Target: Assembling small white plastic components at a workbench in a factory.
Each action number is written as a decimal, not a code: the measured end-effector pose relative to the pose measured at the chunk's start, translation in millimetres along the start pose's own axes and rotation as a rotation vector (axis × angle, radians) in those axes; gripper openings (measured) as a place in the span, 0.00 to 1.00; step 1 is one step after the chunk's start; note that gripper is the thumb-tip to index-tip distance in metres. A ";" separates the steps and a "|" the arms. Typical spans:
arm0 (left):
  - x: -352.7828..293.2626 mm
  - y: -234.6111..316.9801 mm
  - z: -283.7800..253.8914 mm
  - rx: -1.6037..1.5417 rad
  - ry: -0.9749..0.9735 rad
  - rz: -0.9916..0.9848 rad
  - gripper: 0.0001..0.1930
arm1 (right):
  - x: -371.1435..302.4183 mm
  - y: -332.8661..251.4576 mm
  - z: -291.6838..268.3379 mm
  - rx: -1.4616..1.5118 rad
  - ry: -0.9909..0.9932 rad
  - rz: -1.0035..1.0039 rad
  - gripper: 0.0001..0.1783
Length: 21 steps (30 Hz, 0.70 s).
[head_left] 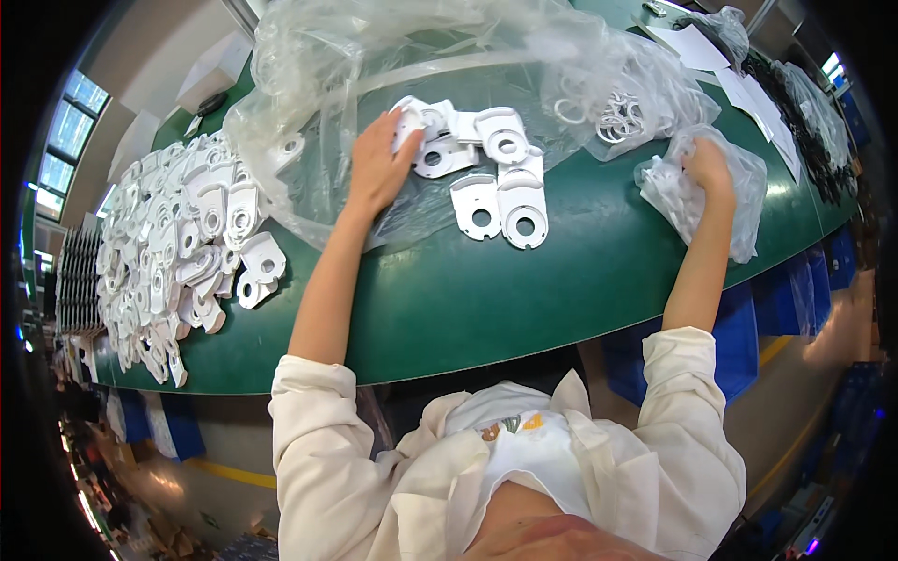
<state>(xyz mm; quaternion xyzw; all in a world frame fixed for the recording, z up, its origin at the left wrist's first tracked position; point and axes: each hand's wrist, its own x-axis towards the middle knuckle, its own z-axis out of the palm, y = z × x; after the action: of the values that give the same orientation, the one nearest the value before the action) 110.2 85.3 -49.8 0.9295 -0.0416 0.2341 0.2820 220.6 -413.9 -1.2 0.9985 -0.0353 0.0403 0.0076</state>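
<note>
Left hand [377,164]: fingers bent over a white plastic bracket [408,114] at the left end of a small group; whether they grip it or just rest on it, I cannot tell.
Right hand [709,168]: fingers in the mouth of a small clear bag [746,210] of white pieces; fingertips hidden, so what they hold cannot be told.
Bracket group [499,124]: between the hands, some overlapping, round holes showing, the nearest two side by side.
White rings [620,117]: near the small bag, within clear plastic sheeting [318,65].
Bracket heap [154,248]: left on the green table [421,313].
</note>
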 end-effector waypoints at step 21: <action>-44.3 113.8 -66.9 -0.672 -0.109 -0.446 0.12 | -75.5 -81.3 -99.5 0.296 -0.122 -0.121 0.22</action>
<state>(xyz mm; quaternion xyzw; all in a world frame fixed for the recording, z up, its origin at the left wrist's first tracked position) 19.6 23.9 36.3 0.7830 0.0718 0.0909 0.6112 143.3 -325.8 90.9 0.9897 0.0308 -0.0164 -0.1392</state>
